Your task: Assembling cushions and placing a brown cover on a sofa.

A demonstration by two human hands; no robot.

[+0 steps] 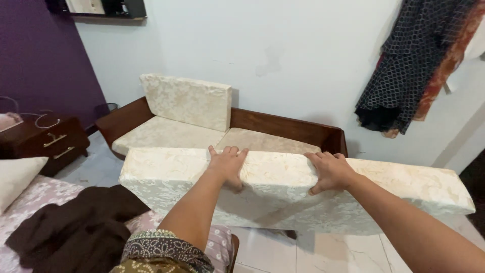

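— Across the front of the sofa (298, 132), what are you holding?

— You have a long cream cushion (404, 189) standing on its long edge, reaching from past the sofa's left arm to well beyond its right end. Your left hand (228, 163) lies with fingers together over the top edge, near the middle. Your right hand (331, 171) is clamped on the same top edge just to the right, thumb on the near face, fingers curled over the far side.

— And what sits in the sofa frame itself?

— You can see two seat cushions (166, 134) lying flat inside the dark wooden frame, one at the left end, one tan and bare toward the right. A back cushion (187, 100) stands upright against the frame's back rail at the left end; the right part of the rail is uncovered wood.

— What about the room around you?

— At your left, a bed (35, 197) with a flowered sheet carries a white pillow (15, 174) at its left edge and a dark brown cloth (81, 225) heaped near its right edge. Beyond it stands a dark bedside cabinet (48, 139) with two drawer handles. You face a pale wall (283, 45), with a purple wall (35, 60) on the left. Dark patterned clothes (409, 71) hang at the upper right. Under the cushion, the floor (333, 253) is pale tile.
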